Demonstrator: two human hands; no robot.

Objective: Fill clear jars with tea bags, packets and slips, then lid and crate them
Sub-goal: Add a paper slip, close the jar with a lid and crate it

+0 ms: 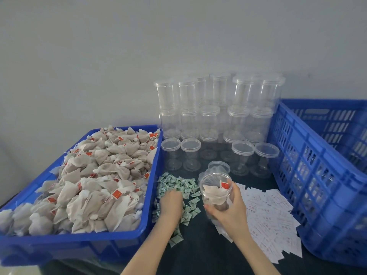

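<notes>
The left hand (171,201) reaches into the green packets (179,187), fingers curled down among them; it should pinch just one. The right hand (230,210) grips the tilted, unlidded jar of tea bags (215,192), mouth kept open toward the packets.

Two bare forearms — no sleeves reach the wrists. The left hand (171,203) and right hand (228,212) wear nothing — fingers ringless.

Dark tabletop (200,245) lies open between tea-bag tray (151,195) and crate (309,175) (tall-walled).
</notes>
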